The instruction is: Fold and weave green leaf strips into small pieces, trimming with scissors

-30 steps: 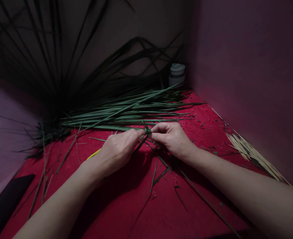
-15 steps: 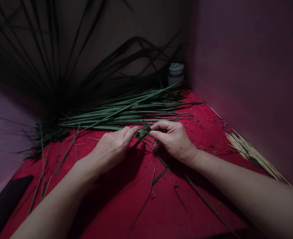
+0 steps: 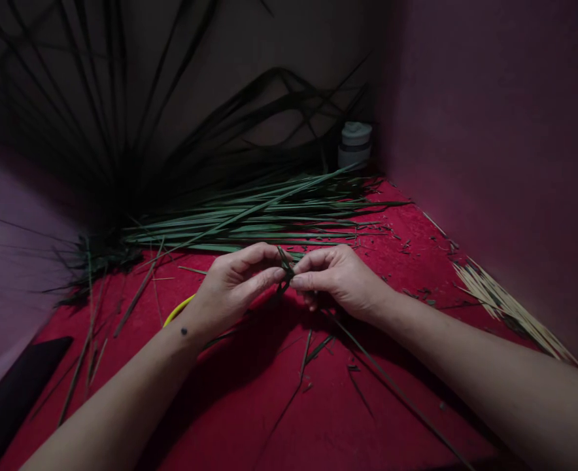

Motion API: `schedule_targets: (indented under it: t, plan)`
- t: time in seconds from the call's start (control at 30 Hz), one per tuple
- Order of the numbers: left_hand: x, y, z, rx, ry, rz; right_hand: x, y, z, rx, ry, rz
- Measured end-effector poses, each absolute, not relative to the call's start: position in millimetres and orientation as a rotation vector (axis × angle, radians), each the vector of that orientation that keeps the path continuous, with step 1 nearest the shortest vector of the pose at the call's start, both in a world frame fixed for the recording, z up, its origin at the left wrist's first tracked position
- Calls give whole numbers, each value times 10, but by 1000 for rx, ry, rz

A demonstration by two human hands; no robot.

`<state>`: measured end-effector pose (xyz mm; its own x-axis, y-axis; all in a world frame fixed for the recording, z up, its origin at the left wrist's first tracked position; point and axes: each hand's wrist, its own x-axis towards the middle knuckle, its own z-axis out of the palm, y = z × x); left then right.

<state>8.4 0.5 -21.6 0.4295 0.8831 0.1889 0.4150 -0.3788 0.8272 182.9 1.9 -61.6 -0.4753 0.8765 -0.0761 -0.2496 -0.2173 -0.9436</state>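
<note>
My left hand and my right hand meet above the red cloth, fingertips almost touching. Both pinch a narrow green leaf strip between thumb and fingers. The strip's short end sticks up between the hands, and a long thin part trails from under my right hand toward the near right. A heap of long green leaves lies just beyond the hands, spread left to right.
A yellow object peeks out under my left wrist. A bundle of pale thin sticks lies by the right wall. A white jar stands in the far corner. A dark flat thing lies at the near left. Loose leaf scraps litter the cloth.
Both hands have lifted slightly and drawn closer together. My left fingers have curled from a flatter reach into a pinch on the strip. The yellow object shows again under my left wrist.
</note>
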Motion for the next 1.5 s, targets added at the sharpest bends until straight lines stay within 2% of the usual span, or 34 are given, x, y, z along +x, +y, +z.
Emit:
schedule_targets:
  t: [0.23, 0.47, 0.93, 1.07, 1.23, 1.5]
  plan:
    - [92, -17, -298, 2358, 1176, 950, 1824, 29, -666, -804, -1104, 1948]
    - [115, -54, -393, 2747, 1121, 1015, 1810, 31, -727, -729, -1048, 1961]
    - [155, -22, -445, 1940, 1233, 1190, 1760, -27, -635, -884, -1036, 1800]
    - [121, -20, -467, 2216, 1190, 1248, 1755, -17, -665, -842, -947, 1878]
    - [42, 26, -405, 2667, 976, 1078, 1754, -3, -699, -765, -908, 1964]
    - [67, 7, -429, 2822, 1040, 1095, 1748, -24, -688, -813, -950, 1931]
